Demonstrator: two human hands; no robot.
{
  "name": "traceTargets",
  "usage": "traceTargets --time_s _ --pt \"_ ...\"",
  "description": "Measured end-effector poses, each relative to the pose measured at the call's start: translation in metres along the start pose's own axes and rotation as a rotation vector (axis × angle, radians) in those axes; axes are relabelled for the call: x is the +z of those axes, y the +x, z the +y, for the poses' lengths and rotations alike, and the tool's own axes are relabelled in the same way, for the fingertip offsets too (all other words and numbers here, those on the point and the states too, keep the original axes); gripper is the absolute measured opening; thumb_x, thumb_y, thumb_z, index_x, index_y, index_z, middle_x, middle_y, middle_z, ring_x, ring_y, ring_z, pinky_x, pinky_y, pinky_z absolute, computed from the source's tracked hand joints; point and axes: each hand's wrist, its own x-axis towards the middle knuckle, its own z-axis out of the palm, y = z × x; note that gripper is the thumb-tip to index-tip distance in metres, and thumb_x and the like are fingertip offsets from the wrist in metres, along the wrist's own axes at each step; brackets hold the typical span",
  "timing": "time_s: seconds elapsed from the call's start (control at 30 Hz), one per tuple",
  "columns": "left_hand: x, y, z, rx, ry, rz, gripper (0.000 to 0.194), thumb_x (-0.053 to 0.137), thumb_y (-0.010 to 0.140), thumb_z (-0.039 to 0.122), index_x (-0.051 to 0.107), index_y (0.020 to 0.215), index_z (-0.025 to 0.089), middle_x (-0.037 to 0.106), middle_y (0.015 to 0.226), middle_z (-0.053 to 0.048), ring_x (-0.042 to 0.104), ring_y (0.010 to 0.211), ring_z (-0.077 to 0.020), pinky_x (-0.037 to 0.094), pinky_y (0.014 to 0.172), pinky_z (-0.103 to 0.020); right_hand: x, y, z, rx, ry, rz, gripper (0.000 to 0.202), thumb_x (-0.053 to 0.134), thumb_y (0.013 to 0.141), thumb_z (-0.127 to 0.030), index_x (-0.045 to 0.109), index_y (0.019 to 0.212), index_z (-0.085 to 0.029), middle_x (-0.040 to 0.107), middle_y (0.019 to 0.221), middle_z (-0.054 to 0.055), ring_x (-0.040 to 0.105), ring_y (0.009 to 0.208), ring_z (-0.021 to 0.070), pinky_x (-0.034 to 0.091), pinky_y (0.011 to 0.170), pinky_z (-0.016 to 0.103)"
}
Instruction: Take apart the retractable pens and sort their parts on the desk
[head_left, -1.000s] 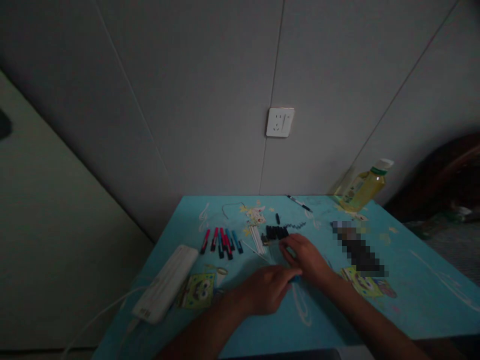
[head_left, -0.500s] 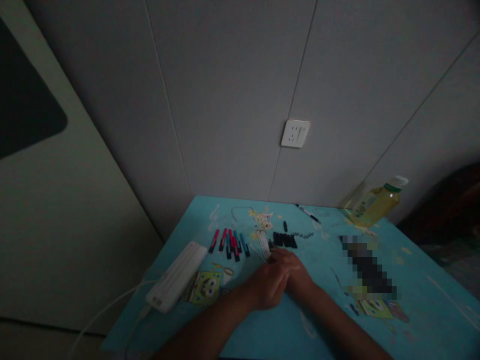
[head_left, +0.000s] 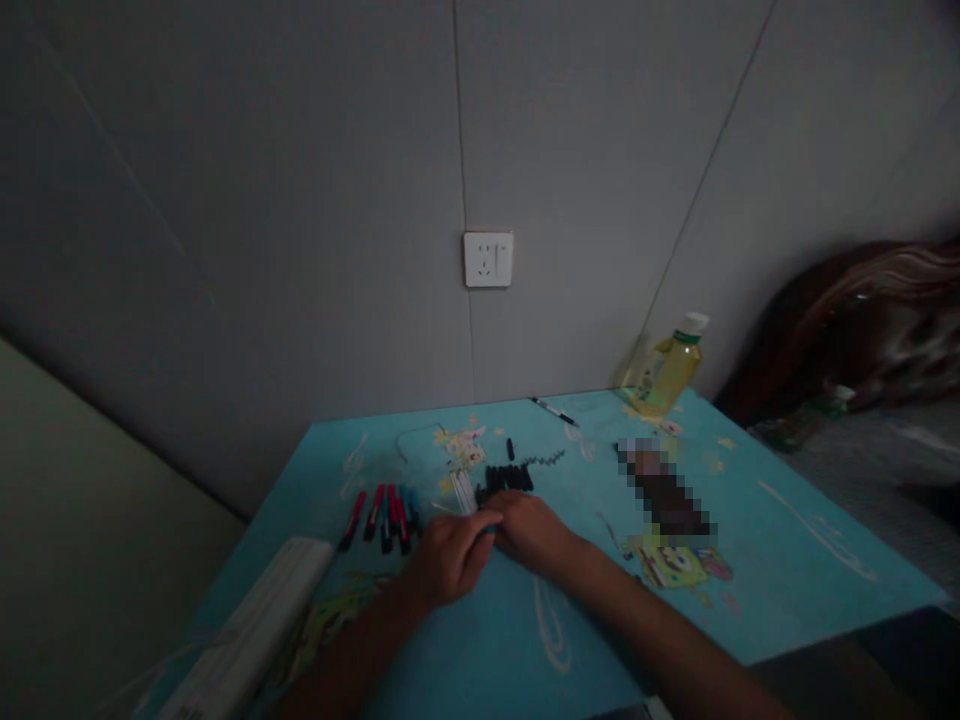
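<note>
Over the middle of the turquoise table (head_left: 592, 620), my left hand (head_left: 454, 555) and my right hand (head_left: 529, 525) meet, fingers closed. Between them shows a sliver of a dark blue-green piece (head_left: 487, 529), coloured like the blue pen barrels; most of it is hidden. Just beyond the hands lie several thin white sticks (head_left: 463, 491), like pen refills, and a row of short black pen caps (head_left: 510, 478). A single black cap (head_left: 510, 449) lies farther back. To the left are several red pen barrels (head_left: 375, 510) and blue pen barrels (head_left: 411, 508) with black ends.
A white power strip (head_left: 251, 625) with a cable is at the left edge. At the back lie a black-and-white pen (head_left: 553, 411) and a bottle of yellow liquid (head_left: 667, 375). A pixelated dark flat object (head_left: 667, 490) rests on the right. The wall holds a socket (head_left: 488, 259).
The view has swung right, so the table's things appear farther left. My hands have shifted from a tight overlap to side by side, and the blue-green piece now shows between them.
</note>
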Motion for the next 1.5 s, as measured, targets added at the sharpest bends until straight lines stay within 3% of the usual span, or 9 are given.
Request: traceTargets --time_s 0.07,0.17,0.33,0.47,0.67,0.9,1.1,1.3,1.5 --pt "0.001 0.009 -0.008 0.179 0.06 -0.095 0.028 0.048 0.095 0.02 0.056 0.122 0.019 0.073 0.087 -0.004 0.069 0.07 -0.0159 0.056 0.071 -0.03 0.003 -0.005 0.009 -0.026 0.035 0.026 0.014 0.057 0.093 -0.025 0.066 0.097 -0.016 0.069 0.095 0.006 0.063 0.091 0.0165 0.044 0.082 0.025" --pt "0.005 0.011 -0.012 0.235 0.1 -0.104 0.028 0.047 0.095 0.018 0.057 0.121 0.018 0.072 0.085 -0.005 0.069 0.072 -0.0157 0.056 0.069 -0.028 0.011 -0.01 0.013 -0.074 0.064 0.101 0.012 0.056 0.094 -0.025 0.063 0.092 -0.016 0.068 0.089 0.004 0.062 0.085 0.0164 0.045 0.078 0.025" --pt "0.0 0.001 0.001 0.167 0.091 -0.115 0.026 0.046 0.096 0.017 0.059 0.118 0.016 0.072 0.083 -0.006 0.07 0.07 -0.0166 0.056 0.067 -0.028 0.022 -0.011 0.002 -0.125 0.069 0.135 0.01 0.054 0.095 -0.021 0.063 0.092 -0.018 0.067 0.09 0.004 0.061 0.088 0.0172 0.045 0.082 0.027" --pt "-0.003 -0.002 0.006 0.104 0.038 -0.137 0.024 0.044 0.097 0.019 0.058 0.116 0.016 0.073 0.084 -0.005 0.07 0.071 -0.0174 0.055 0.068 -0.03 0.024 -0.007 -0.005 -0.132 0.129 0.113 0.019 0.057 0.093 -0.024 0.063 0.109 -0.018 0.068 0.097 0.005 0.061 0.095 0.0191 0.046 0.088 0.029" --pt "0.003 -0.005 0.002 0.074 0.05 -0.179 0.026 0.047 0.096 0.022 0.058 0.119 0.019 0.072 0.083 -0.004 0.069 0.068 -0.0178 0.054 0.065 -0.032 0.024 0.003 -0.003 0.12 0.019 0.101 0.037 0.045 0.1 -0.029 0.053 0.136 -0.022 0.065 0.099 0.007 0.064 0.087 0.0187 0.049 0.079 0.028" --pt "0.001 -0.002 0.0 0.058 0.069 -0.208 0.026 0.047 0.096 0.021 0.057 0.12 0.018 0.071 0.082 -0.004 0.069 0.069 -0.0176 0.054 0.065 -0.031 0.02 0.001 -0.002 0.131 -0.02 0.08 0.031 0.046 0.099 -0.026 0.061 0.126 -0.024 0.064 0.1 0.007 0.064 0.085 0.0181 0.049 0.079 0.027" --pt "0.0 0.002 0.0 -0.055 0.092 -0.217 0.024 0.046 0.097 0.026 0.06 0.116 0.02 0.073 0.086 -0.004 0.07 0.072 -0.0182 0.055 0.07 -0.031 0.017 0.002 0.002 0.162 -0.018 0.065 0.038 0.05 0.095 -0.021 0.056 0.132 -0.025 0.063 0.107 0.007 0.064 0.086 0.0189 0.048 0.076 0.027" --pt "-0.002 0.004 -0.004 -0.202 0.106 -0.153 0.025 0.046 0.098 0.027 0.06 0.116 0.019 0.074 0.088 -0.006 0.072 0.074 -0.0178 0.056 0.072 -0.03 0.015 -0.002 0.006 0.131 0.034 0.084 0.028 0.045 0.098 -0.024 0.062 0.12 -0.025 0.063 0.103 0.005 0.064 0.088 0.0181 0.048 0.077 0.026" --pt "-0.004 0.003 -0.009 -0.217 0.121 -0.148 0.026 0.047 0.097 0.028 0.06 0.118 0.02 0.075 0.09 -0.006 0.072 0.078 -0.0194 0.056 0.073 -0.032 0.015 -0.003 0.003 0.136 0.001 0.087 0.023 0.046 0.099 -0.025 0.063 0.115 -0.025 0.062 0.099 0.004 0.063 0.085 0.0172 0.048 0.075 0.025"
